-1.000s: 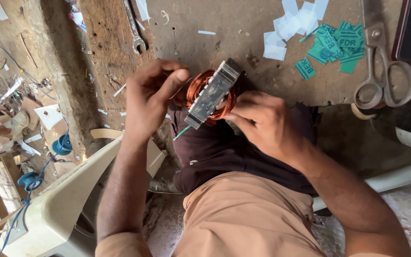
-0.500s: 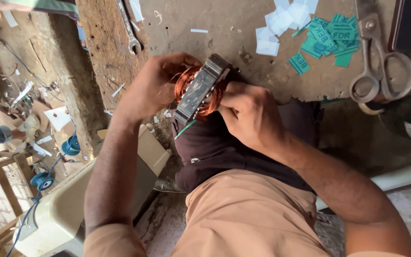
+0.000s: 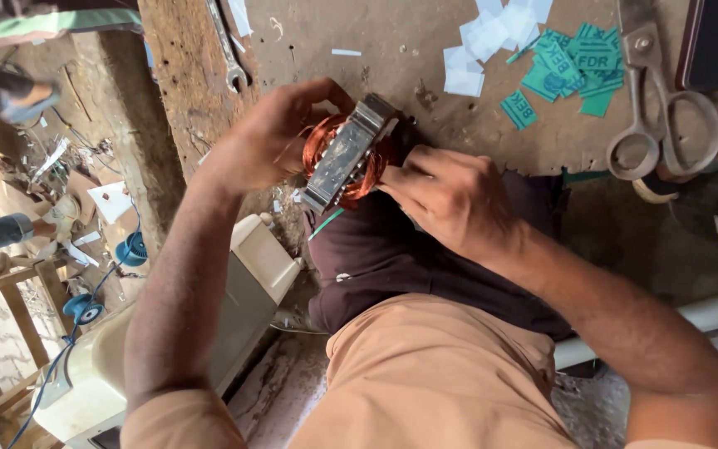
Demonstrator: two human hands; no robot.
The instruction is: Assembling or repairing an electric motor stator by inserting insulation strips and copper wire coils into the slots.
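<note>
Nearest the camera, over the lap, the two forearms run up and inward to meet at the edge of the bench (image 3: 392,50). Between the hands sits the motor stator (image 3: 349,158), a grey stack of steel plates with copper windings bulging out at either side. Its long axis runs tilted, from lower left to upper right, and it is held up off the wood rather than lying flat. Left hand (image 3: 272,137) cups the stator's left side, fingers (image 3: 313,96) curled closed over the copper at the top. Right hand (image 3: 450,195) presses in from the right and below, fingers bent shut against the winding; both hands touch it, so neither is nearer. Farther along the bench lie a spanner (image 3: 226,46), white and green paper slips (image 3: 542,58), and large scissors (image 3: 662,100), all well apart from the hands.
</note>
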